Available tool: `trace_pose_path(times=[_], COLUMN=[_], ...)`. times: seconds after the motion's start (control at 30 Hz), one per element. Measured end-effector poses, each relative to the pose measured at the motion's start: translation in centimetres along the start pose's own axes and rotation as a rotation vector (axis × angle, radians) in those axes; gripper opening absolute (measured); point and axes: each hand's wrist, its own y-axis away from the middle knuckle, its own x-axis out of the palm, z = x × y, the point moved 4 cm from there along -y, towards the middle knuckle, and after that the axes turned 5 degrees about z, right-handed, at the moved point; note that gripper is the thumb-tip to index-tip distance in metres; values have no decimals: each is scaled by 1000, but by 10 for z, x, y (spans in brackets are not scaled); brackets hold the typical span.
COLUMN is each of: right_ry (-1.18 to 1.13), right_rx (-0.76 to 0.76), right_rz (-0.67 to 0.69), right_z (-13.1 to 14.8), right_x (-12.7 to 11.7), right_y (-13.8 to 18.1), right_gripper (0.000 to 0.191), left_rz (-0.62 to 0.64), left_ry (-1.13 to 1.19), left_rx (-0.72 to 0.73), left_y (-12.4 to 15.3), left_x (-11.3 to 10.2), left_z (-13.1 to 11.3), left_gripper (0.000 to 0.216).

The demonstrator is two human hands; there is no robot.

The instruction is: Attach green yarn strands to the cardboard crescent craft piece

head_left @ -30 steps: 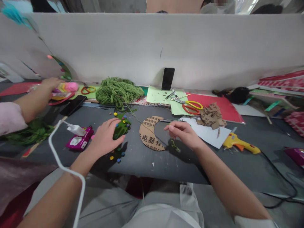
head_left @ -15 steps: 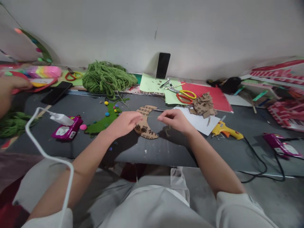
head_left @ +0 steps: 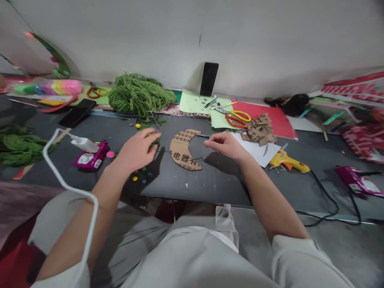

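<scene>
Your left hand [head_left: 136, 151] lies flat, fingers spread, on the green felt [head_left: 155, 139]. Your right hand [head_left: 226, 145] is pinched shut, on what I cannot tell. The cardboard crescent [head_left: 180, 154] lies between them on the tabletop [head_left: 210, 184].

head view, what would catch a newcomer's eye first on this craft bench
The big heap of green yarn at the back of the grey table stands out first. In front of it, the left hand and right hand flank a printed cardboard crescent. Further right lies a yellow glue gun.
</scene>
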Motion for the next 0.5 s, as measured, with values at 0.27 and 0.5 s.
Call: trace_pose_path(times=[0.27,0.5], right_ry=[-24,-6], right_rx=[-187,-150], right_rz=[128,95], right_z=[17,13], right_x=[56,42], right_y=[-3,1], right_gripper=[41,39], left_rz=[141,97], left_ry=[458,457], left_rx=[281,261], left_y=[-4,-3], left_x=[31,37], left_z=[-87,-67], left_gripper=[45,28])
